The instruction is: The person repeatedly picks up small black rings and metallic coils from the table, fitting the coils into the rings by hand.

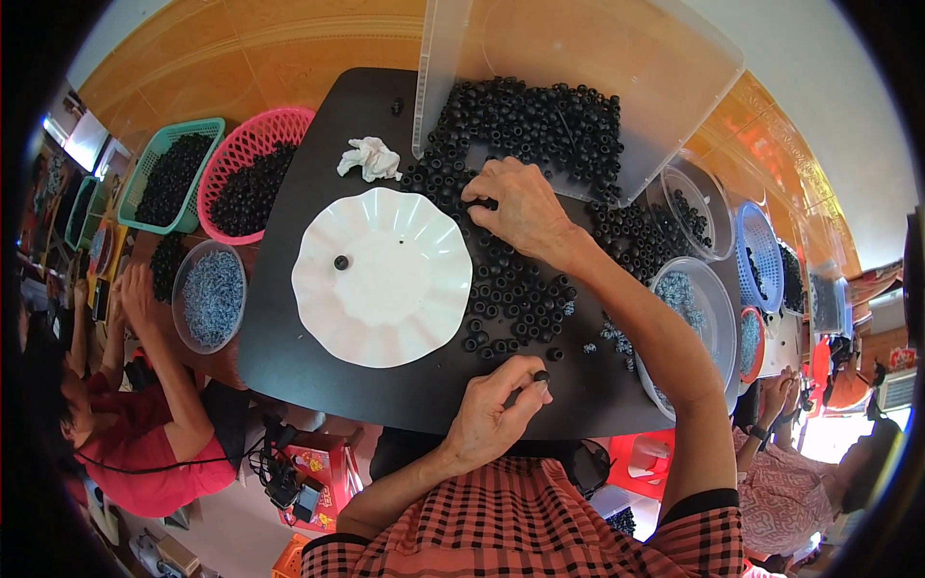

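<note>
My left hand (494, 409), near the table's front edge, pinches a small black round plastic part (541, 377) between thumb and fingertips. My right hand (521, 206) reaches across to the loose pile of black hollow parts (515, 299). Its fingers are curled together, with a black part (489, 203) showing at the fingertips. To the left of the pile stands a white scalloped plate (381, 289) with one black part (341, 262) and a tiny dark speck on it.
A clear plastic bin (665, 58) lies tipped, spilling black parts. A crumpled white tissue (371, 159) is beside it. Tubs of blue-grey pieces (212, 297) (723, 328) flank the table. Pink (217, 178) and green (207, 130) baskets hold black parts. People sit at both sides.
</note>
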A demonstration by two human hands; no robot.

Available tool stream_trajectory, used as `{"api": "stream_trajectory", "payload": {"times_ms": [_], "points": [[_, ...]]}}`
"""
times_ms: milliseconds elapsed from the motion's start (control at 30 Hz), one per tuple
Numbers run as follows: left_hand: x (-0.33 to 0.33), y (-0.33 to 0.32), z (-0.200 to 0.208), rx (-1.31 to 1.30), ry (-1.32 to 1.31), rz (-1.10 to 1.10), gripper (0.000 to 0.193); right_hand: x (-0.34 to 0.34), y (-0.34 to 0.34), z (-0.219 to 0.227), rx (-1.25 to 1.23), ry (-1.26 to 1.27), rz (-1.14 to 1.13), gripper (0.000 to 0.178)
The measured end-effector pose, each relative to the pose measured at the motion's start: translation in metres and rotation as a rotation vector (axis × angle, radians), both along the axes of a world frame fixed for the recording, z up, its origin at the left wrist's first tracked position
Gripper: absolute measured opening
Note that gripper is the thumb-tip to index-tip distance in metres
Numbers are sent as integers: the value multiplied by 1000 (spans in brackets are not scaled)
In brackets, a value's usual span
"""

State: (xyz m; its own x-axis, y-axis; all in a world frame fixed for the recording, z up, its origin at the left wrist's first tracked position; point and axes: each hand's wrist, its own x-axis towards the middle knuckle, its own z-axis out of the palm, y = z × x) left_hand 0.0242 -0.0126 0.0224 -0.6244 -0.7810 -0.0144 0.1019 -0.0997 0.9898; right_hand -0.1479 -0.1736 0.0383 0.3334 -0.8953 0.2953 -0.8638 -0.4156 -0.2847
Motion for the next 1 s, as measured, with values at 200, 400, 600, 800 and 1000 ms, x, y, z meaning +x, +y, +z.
{"api": "stream_trajectory", "payload": {"times_ms": [200, 400, 600, 800, 1000], "points": [[1, 1, 1, 4, 12, 5, 13, -4, 14, 3, -65, -41, -54, 16], [1, 0, 3, 22, 2, 18, 13, -13, 48, 21, -5, -331, -49, 15], [-1, -4, 12, -67, -68, 63, 14, -21, 95, 32, 67, -494, -126, 11], [-7, -15, 14, -630, -305, 253, 23, -23, 137, 30, 54, -560, -122, 11], [-13, -29, 17, -849, -415, 231, 26, -24, 161, 28, -24, -446, -72, 14]]}}
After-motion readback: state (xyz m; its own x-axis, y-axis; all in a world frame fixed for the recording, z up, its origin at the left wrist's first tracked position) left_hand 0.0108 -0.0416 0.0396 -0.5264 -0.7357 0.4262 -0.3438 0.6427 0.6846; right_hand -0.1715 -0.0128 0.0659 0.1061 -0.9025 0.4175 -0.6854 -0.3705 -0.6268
